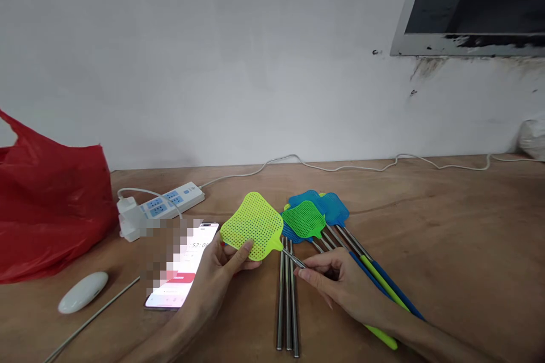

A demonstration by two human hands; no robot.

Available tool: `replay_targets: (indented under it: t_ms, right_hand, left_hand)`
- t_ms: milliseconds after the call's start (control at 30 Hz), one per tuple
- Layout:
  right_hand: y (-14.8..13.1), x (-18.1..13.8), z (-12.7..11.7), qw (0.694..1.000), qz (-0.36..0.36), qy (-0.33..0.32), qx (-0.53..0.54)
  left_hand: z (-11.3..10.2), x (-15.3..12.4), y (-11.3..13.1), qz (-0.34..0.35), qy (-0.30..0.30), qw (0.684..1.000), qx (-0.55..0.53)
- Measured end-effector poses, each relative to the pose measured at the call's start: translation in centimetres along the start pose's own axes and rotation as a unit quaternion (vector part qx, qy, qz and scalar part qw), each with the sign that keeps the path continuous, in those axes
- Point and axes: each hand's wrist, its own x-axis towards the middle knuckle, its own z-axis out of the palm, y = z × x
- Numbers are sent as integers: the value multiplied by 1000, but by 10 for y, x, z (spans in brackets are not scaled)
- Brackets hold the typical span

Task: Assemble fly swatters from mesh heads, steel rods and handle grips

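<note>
My left hand (230,264) is closed on the perforated head of a yellow fly swatter (254,221), thumb on top and fingers beneath. At the neck of that swatter, my right hand (334,278) pinches its thin metal shaft. Several metal rods (288,300) lie side by side on the table below the hands. To the right rests a pile of fly swatters, with a green swatter head (304,219) on top of blue swatter heads (335,208). Their metal shafts and blue or yellow-green grips (387,283) run toward me, partly hidden by my right arm.
On the left are a lit phone (200,261), a white power strip (172,201) with a plugged-in adapter, a white computer mouse (83,292) and a red plastic bag (55,204). A white cable (340,169) runs along the wall behind the wooden table (468,249).
</note>
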Motion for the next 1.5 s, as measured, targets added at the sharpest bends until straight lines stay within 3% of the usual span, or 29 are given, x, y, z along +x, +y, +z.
replay_targets:
  t_ms: [233,433,533,633,700,833,933,1000,1100,1300,1500]
  right_hand:
    - [0,-1,2,1000,7,-5,17]
    - [7,3,0,998,-6,11,58]
    - [7,6,-7,988,-19,53,146]
    - [7,8,-14,954,-7,68,291]
    - [7,8,-17,927,-3,44,373]
    - [8,7,-18,893,2,24,449]
    - [6,7,-17,887,5,13,462]
    - [5,8,-17,887,14,11,462]
    - [5,10,-18,892,35,42,449]
    - [12,15,-25,887,55,171,426]
    - [8,11,-19,902,31,181,391]
  left_hand:
    - [4,-6,-8,-2,-13,1000,-5]
    - [2,2,2,5,-36,999,24]
    - [-6,10,8,41,-11,999,30]
    - [-10,13,9,63,15,996,60]
    - [-8,10,8,58,-21,992,106]
    - [1,-3,6,39,-159,968,192]
    - [3,-10,7,21,-225,949,218]
    - [1,-12,8,28,-237,940,242]
    - [-2,-12,9,62,-220,927,297]
    - [-4,-11,9,103,-183,903,374]
    - [-3,-11,6,131,-197,867,439]
